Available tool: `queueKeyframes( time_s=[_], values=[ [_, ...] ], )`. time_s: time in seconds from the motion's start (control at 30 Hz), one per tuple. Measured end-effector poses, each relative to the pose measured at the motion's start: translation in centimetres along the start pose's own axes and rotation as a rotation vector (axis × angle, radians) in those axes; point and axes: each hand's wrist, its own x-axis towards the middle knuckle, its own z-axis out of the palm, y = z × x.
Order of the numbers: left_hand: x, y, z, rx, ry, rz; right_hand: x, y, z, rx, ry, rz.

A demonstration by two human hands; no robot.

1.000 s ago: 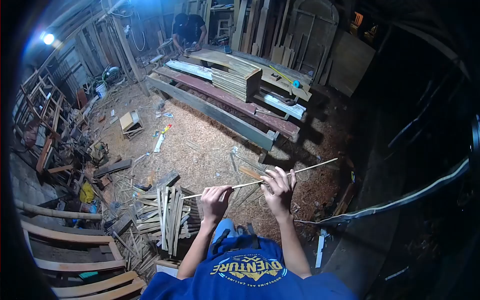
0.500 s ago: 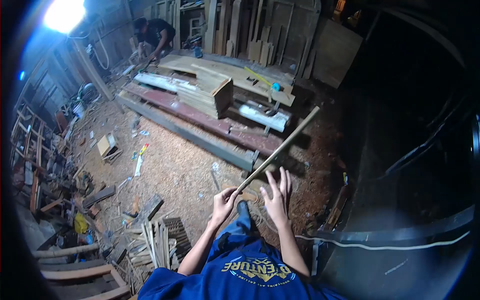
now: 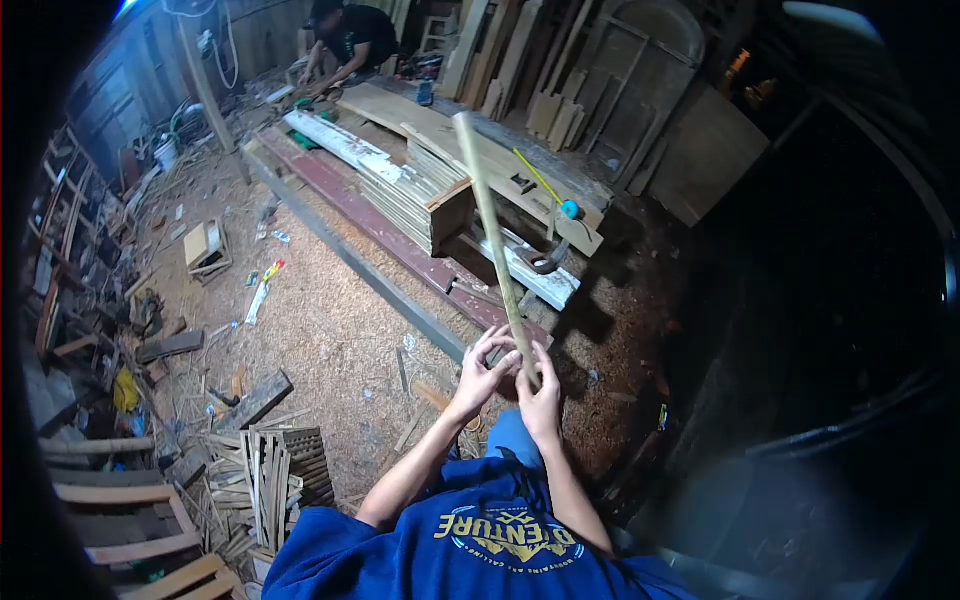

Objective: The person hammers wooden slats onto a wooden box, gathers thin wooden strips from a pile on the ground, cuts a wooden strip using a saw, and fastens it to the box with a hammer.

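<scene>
A long thin wooden stick (image 3: 490,215) rises from my hands, tilted up and a little to the left. My right hand (image 3: 541,398) grips it near its lower end, fingers wrapped round it. Close beside it on the left, my left hand (image 3: 482,378) has its fingers curved and apart, with the thumb close to the stick; whether it touches is unclear. Beyond the stick, a stack of wooden slats (image 3: 408,195) lies across the beams, its end facing me.
A dark red beam (image 3: 370,220) and a grey beam (image 3: 345,250) lie ahead. On a broad plank (image 3: 400,112) are a tape measure (image 3: 570,209) and a small dark tool. A co-worker (image 3: 352,42) bends at the far left. Scrap wood (image 3: 270,480) piles up at left; shavings cover the floor.
The stick has swung from leaning right to leaning slightly left. My right hand has closed on its lower end, while my left hand has loosened from it. The view has turned somewhat rightward.
</scene>
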Motion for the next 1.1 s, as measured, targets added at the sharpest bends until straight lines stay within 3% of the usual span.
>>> queueKeyframes(
  time_s=[0.03, 0.1, 0.23, 0.3, 0.43, 0.67, 0.77, 0.93, 1.1],
  values=[
    [0.4, 0.0, -0.2, 0.004, 0.021, 0.002, 1.1, 0.4, 0.0, 0.034, 0.071, -0.095],
    [0.6, 0.1, -0.2, 0.387, 0.27, 0.109, 3.4, 0.8, -2.2, -0.201, -0.04, -0.114],
    [0.8, 0.9, -2.5, 0.766, 0.418, 0.267, 8.6, 3.1, -4.3, -0.246, -0.172, -0.228],
    [0.7, 2.1, -3.0, 0.878, 0.451, 0.296, 11.5, 4.3, -4.9, -0.256, -0.23, -0.42],
    [1.8, 1.8, -1.7, 1.005, 0.459, 0.275, 15.9, 6.0, -6.2, -0.247, -0.384, -0.516],
    [5.5, -0.9, 4.4, 1.26, 0.489, 0.095, 19.2, 9.6, -7.7, 0.058, -0.545, -0.34],
    [7.5, 0.3, 6.6, 1.201, 0.469, 0.098, 20.1, 10.5, -8.6, 0.073, -0.566, -0.317],
    [11.5, 1.1, 8.3, 1.192, 0.247, 0.028, 22.1, 10.1, -7.1, 0.089, -0.482, -0.292],
    [16.9, 0.0, 6.2, 1.223, 0.234, 0.16, 24.6, 10.1, -5.7, 0.042, -0.478, -0.258]
  ],
)
